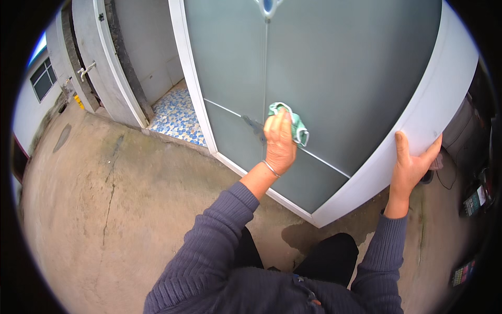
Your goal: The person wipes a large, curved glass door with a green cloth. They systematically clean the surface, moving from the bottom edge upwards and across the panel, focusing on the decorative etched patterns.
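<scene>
A green cloth with white edging (300, 131) is pressed against the frosted glass pane (329, 78) of a door. My left hand (280, 141), with a metal bangle at the wrist, holds it close to a thin white decorative line and a blue ornament (254, 128) partly behind the fingers. On the right, my right hand (412, 168) grips the white door frame (421, 106) low on its outer side. Its thumb lies on the frame, with a finger at the outer edge; the other fingers are hidden.
Left of the door, a doorway shows a blue-and-white pebble-patterned floor (180, 114). A tap (86, 70) juts from the wall beyond. Under the door's lower corner, a wet patch (302, 237) marks the concrete ground (157, 204). Dark objects and a cable (451, 184) lie at right.
</scene>
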`<state>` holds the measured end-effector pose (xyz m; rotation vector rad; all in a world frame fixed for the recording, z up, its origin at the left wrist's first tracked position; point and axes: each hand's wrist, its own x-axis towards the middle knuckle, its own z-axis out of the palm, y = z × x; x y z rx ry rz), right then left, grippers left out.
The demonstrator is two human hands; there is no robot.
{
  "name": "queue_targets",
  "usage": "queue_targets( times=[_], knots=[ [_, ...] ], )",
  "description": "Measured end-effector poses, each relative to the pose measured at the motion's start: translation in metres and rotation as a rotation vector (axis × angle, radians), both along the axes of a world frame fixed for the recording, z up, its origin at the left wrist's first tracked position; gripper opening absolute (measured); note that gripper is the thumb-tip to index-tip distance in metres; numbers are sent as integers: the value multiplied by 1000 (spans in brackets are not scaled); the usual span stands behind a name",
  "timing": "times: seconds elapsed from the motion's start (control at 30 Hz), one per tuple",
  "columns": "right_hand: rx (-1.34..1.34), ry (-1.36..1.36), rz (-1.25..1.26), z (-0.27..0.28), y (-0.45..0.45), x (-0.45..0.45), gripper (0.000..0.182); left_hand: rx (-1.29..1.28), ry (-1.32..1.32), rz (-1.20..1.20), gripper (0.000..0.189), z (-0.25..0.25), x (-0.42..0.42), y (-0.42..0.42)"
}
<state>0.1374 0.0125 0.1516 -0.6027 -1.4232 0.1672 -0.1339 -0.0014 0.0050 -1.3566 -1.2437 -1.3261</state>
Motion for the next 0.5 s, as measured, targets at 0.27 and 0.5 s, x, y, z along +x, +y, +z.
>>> queue_targets(
  times=[0.27, 0.5],
  knots=[
    [41, -7, 3, 0, 1, 0, 83, 156, 271, -34, 65, 93, 16, 3],
    [18, -34, -53, -3, 5, -1, 83, 183, 222, -147, 64, 107, -62, 11]
  ],
)
